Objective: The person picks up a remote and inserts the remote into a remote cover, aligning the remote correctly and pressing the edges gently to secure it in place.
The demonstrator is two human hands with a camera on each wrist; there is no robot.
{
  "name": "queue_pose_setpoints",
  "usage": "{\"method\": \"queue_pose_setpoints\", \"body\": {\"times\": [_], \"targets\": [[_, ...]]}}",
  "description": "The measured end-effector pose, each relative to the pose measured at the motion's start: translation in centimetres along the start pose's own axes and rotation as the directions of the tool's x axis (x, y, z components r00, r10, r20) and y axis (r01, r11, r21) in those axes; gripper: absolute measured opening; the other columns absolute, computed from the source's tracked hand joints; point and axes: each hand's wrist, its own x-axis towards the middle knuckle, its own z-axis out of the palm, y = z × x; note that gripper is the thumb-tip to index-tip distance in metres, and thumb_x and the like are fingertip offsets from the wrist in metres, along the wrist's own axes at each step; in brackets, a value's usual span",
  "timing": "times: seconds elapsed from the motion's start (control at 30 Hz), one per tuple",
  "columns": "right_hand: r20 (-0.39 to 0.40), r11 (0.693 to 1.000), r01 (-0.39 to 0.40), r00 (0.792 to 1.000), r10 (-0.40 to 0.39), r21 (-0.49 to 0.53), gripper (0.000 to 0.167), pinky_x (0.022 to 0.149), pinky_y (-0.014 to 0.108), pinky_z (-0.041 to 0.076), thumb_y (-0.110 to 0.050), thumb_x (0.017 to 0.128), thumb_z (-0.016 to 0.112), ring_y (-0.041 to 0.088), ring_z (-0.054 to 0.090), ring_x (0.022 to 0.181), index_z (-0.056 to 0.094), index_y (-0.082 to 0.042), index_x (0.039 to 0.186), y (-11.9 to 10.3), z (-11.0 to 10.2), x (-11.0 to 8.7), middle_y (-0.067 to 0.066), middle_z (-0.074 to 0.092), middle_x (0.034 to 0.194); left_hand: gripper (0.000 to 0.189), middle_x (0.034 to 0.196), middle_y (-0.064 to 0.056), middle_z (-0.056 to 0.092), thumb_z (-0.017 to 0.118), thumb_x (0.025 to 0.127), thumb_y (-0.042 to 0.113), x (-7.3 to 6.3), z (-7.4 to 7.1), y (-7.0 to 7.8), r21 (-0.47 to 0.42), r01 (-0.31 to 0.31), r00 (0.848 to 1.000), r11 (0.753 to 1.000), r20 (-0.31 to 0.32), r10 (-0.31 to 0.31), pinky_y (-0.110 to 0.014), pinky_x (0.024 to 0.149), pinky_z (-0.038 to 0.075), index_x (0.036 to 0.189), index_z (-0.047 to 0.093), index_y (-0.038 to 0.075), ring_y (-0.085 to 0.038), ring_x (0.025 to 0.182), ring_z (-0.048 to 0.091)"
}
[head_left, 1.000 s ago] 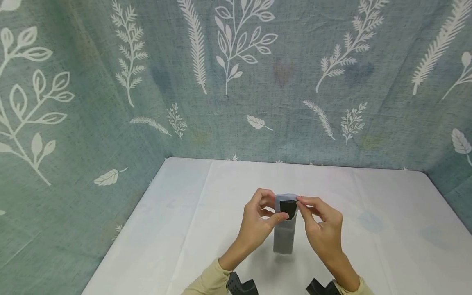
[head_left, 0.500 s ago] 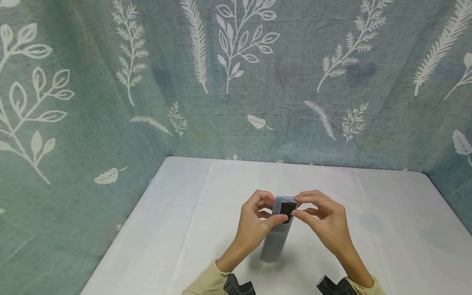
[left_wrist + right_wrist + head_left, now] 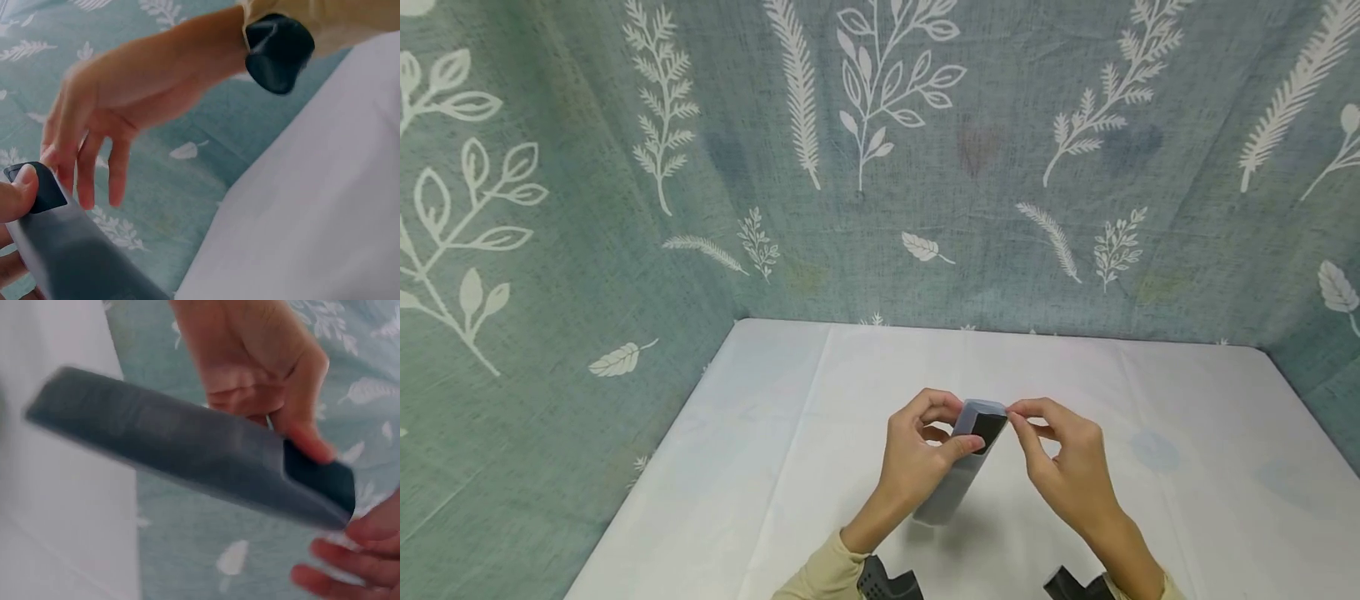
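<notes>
A long, flat grey sleeve [image 3: 951, 487] hangs tilted over the table, its lower end toward the left. A dark piece [image 3: 988, 427] shows through the cutout at its upper end. My left hand [image 3: 913, 462] holds that end, thumb pressed on the dark piece and fingers behind the sleeve. At the top right corner, thumb and forefinger of my right hand [image 3: 1067, 458] pinch the edge. The right wrist view shows the sleeve [image 3: 156, 437] lengthwise, with the left thumb on the dark piece [image 3: 322, 478]. Left wrist view: the right hand's [image 3: 125, 94] other fingers extend loosely.
A white-covered table [image 3: 820, 392] lies under both hands. Green cloth [image 3: 880, 275] with white leaf prints hangs behind and at the sides. Black wrist devices [image 3: 891, 579] sit at both sleeve cuffs.
The sleeve's lower end has swung left and toward me, from nearly upright to slanted. My right fingers spread over the dark piece, then drew back to pinch the corner. The left hand barely moved.
</notes>
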Motion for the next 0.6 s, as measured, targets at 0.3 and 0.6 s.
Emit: {"method": "queue_pose_setpoints", "body": {"times": [0.3, 0.6], "targets": [[0.121, 0.992, 0.042, 0.992, -0.028, -0.116, 0.025, 0.054, 0.024, 0.056, 0.014, 0.070, 0.069, 0.014, 0.068, 0.071, 0.069, -0.001, 0.090, -0.6, -0.5, 0.4, 0.005, 0.070, 0.086, 0.031, 0.084, 0.003, 0.069, 0.084, 0.071, 0.015, 0.1, 0.2, 0.4, 0.088, -0.076, 0.997, 0.993, -0.013, 0.078, -0.027, 0.057, 0.051, 0.095, 0.065, 0.013, -0.013, 0.077, 0.064], [0.278, 0.867, -0.328, 0.932, 0.232, 0.375, 0.021, 0.061, 0.032, 0.058, 0.003, 0.075, 0.077, 0.016, 0.068, 0.080, 0.067, -0.005, 0.091, 1.0, -1.6, 0.8, 0.006, 0.068, 0.087, 0.031, 0.084, -0.003, 0.071, 0.083, 0.071, 0.008, -0.2, 0.2, 0.4, -0.023, 0.072, 0.997, 0.997, 0.039, -0.071, -0.029, 0.064, 0.054, 0.094, 0.062, 0.010, -0.014, 0.082, 0.064]]}}
